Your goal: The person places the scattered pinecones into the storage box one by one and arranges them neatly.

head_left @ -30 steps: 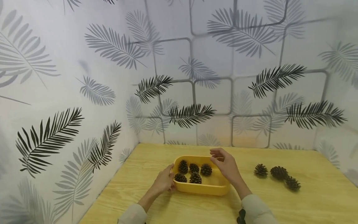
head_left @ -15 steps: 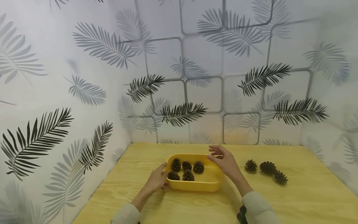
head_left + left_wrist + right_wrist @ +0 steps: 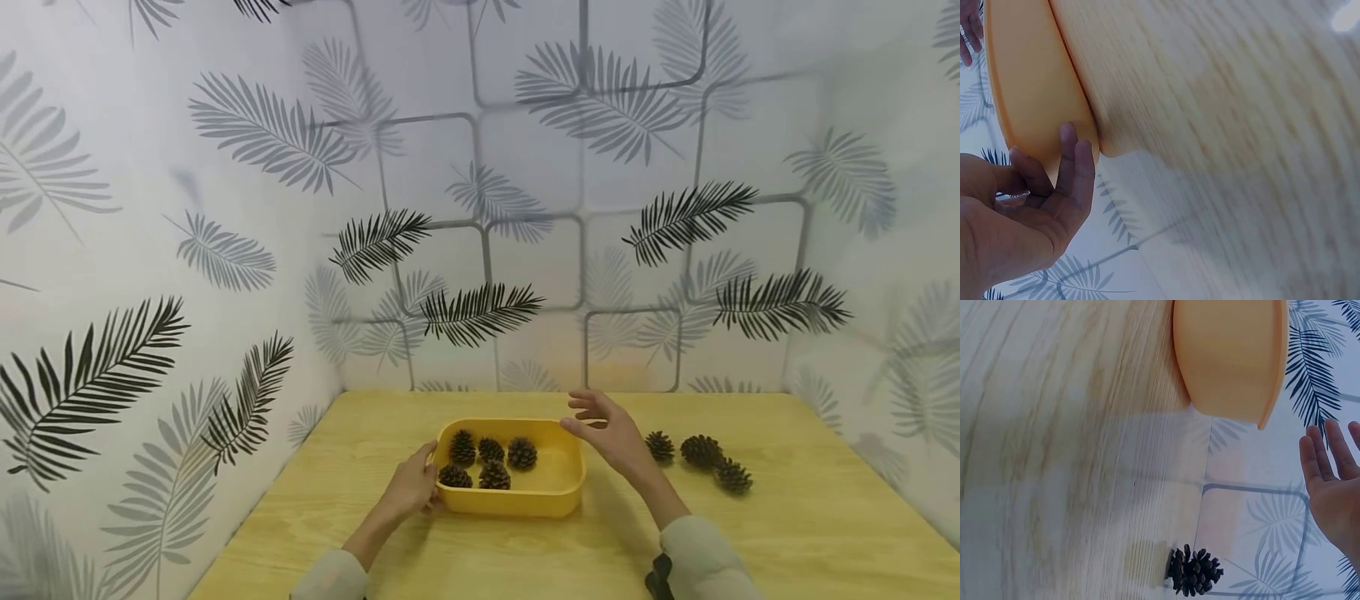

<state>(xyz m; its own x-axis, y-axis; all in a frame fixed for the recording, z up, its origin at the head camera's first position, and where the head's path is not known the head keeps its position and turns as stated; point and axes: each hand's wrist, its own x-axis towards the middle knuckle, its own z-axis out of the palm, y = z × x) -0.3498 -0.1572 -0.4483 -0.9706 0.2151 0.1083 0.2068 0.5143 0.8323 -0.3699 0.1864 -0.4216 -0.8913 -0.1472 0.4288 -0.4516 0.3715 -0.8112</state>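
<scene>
A yellow rectangular tray sits on the table with several brown pine cones in its left and middle part. My left hand grips its left end; in the left wrist view, two fingertips lie against the outer wall and the thumb is near the rim. My right hand is raised by the tray's back right corner, holding nothing. Its fingers are spread and lightly bent, and the right wrist view has a gap between this hand and the tray.
Three loose pine cones lie on the table right of the tray, partly behind my right forearm in line of sight. The wood-grain table meets a leaf-patterned wall covering at the back and left.
The head view has turned to the right, so the scene slides left. My right hand has moved rightward off the tray's interior toward its corner. My left hand keeps its hold on the tray.
</scene>
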